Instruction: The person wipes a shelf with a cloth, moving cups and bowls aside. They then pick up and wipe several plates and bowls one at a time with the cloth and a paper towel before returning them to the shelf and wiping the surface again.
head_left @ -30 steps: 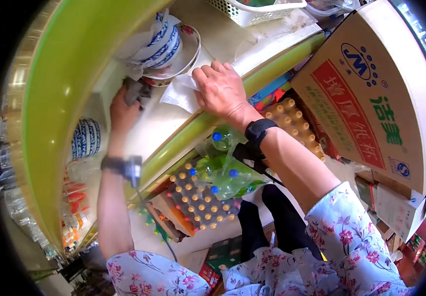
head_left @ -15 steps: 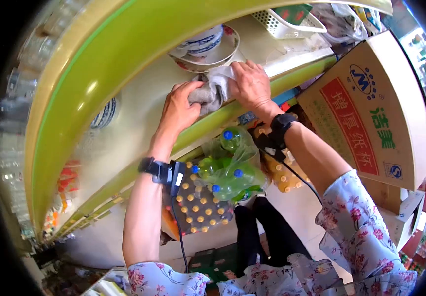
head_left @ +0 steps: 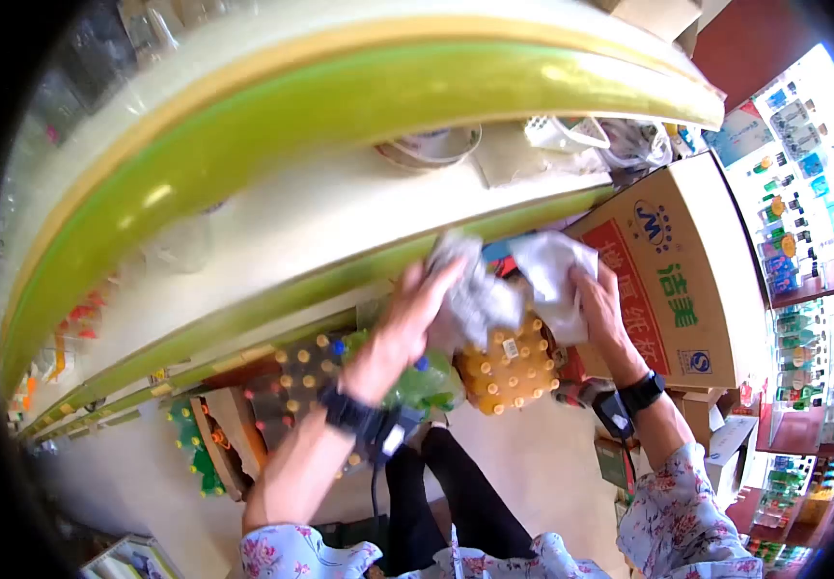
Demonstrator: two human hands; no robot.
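Observation:
A crumpled grey-white cloth is in the air in front of the shelf edge, blurred by motion. My left hand grips its bunched left part. At the right, my right hand pinches the lighter, spread part of the cloth between thumb and fingers. Both hands are off the white shelf, whose green front edge runs behind them. Below the cloth stands a pack of orange drink bottles.
A large carton stands to the right of my right hand. Bowls and a white basket sit on the shelf. Green bottles are on the floor below my left hand. A curved green upper shelf edge overhangs the shelf.
Both hands have lifted the cloth off the shelf, away from the bowls, and moved it out over the floor. The hands are farther apart, with the cloth partly spread. The view has turned.

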